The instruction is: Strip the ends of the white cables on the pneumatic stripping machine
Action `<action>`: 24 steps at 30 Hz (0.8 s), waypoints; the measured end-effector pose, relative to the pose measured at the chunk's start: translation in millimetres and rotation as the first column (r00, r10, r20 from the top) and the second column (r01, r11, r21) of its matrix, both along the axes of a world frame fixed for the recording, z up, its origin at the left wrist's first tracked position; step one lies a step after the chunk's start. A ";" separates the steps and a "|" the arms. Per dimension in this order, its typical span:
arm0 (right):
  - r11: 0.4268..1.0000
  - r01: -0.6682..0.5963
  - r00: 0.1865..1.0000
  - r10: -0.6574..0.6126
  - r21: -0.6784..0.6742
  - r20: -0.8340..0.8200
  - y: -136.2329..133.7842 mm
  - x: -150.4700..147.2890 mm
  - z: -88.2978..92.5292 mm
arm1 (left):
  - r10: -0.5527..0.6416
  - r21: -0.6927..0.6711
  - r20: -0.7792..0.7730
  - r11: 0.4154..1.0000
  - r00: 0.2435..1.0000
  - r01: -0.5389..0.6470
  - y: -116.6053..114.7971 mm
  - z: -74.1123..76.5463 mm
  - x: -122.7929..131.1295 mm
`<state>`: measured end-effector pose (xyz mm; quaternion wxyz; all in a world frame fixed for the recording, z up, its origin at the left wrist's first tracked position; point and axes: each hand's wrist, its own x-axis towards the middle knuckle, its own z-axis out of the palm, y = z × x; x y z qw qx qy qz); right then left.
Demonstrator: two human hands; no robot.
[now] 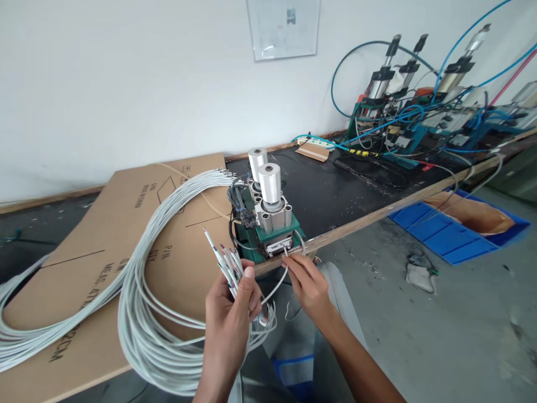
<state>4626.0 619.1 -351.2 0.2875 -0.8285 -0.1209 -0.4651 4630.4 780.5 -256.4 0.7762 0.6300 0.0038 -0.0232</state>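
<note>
My left hand (pixel 230 313) is closed around a bundle of thin white cables (pixel 224 260), their stripped ends fanning upward past my thumb. The rest of the cables loop in a big coil (pixel 142 313) over a cardboard sheet (pixel 113 224). My right hand (pixel 308 282) pinches a single white cable (pixel 279 282) and holds its tip at the front opening of a small green machine (pixel 271 226) topped by two silver air cylinders. The machine stands at the edge of a black workbench (pixel 335 196).
More pneumatic machines with blue hoses (pixel 419 106) crowd the bench's far right end. A white power strip (pixel 316 143) lies near the wall. A blue bin with brown lining (pixel 461 221) sits on the concrete floor. A framed sheet (pixel 283 28) hangs on the wall.
</note>
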 end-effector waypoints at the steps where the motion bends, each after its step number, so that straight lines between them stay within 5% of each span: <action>1: 1.000 -0.002 1.000 0.002 0.001 0.001 -0.3 2.1 0.0 | -0.002 0.005 -0.002 1.000 1.000 0.002 -0.1 -0.5 -0.3; 24: 1.000 -0.004 1.000 0.004 0.004 -0.017 -0.2 12.7 3.5 | -0.066 -0.046 -0.044 0.997 0.997 0.064 -0.4 -3.8 -7.4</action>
